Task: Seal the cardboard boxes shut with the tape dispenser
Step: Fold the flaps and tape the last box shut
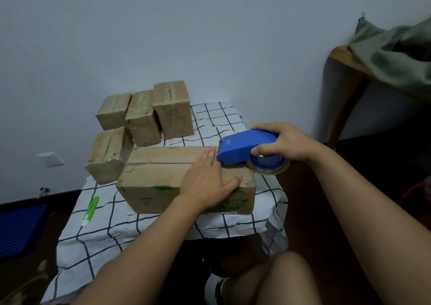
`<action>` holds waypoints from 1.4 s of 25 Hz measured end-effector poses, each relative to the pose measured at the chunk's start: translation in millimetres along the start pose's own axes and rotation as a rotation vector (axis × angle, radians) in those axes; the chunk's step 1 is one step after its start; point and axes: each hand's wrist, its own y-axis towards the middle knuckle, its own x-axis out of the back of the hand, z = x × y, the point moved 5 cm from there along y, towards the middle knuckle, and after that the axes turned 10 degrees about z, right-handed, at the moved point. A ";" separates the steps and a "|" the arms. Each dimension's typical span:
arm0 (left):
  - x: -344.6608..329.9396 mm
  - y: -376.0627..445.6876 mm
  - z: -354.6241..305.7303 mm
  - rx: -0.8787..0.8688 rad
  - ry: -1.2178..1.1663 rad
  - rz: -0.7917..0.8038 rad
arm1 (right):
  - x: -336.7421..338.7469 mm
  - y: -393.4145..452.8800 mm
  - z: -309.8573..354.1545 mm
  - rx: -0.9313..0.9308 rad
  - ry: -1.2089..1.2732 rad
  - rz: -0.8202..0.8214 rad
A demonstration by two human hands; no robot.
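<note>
At frame center, my left hand [208,179] presses flat, fingers straight, on the large cardboard box [168,179]. My right hand [283,141] grips the blue tape dispenser [245,146] at the box's right end.

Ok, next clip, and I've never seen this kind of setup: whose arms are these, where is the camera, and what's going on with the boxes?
There is no machine here. One camera sits on a person's head, looking down at their own bare arms. The left hand lies flat on the large brown cardboard box, steadying it. The right hand grips a blue plastic tape dispenser, its front edge at the box's top seam. The box stands on a white cloth with black grid lines. Behind it stand four smaller taped cardboard boxes. A green utility knife lies on the cloth to the left.
</note>
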 end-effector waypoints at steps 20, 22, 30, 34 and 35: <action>-5.0 -5.2 1.5 0.033 0.064 0.065 | 29.4 -44.3 -36.0 -0.060 0.075 -0.021; -5.2 -3.7 0.9 0.036 0.063 0.080 | 41.9 -55.8 -43.3 -0.078 0.082 -0.058; -3.4 -5.7 -1.4 0.035 0.076 0.090 | 42.8 -76.1 -55.3 -0.125 0.105 -0.085; -3.5 -6.7 -1.1 0.023 0.077 0.090 | 38.3 -79.7 -54.3 -0.103 0.102 -0.068; -3.4 -6.7 -0.9 0.017 0.075 0.091 | 37.2 -79.7 -55.8 -0.105 0.093 -0.069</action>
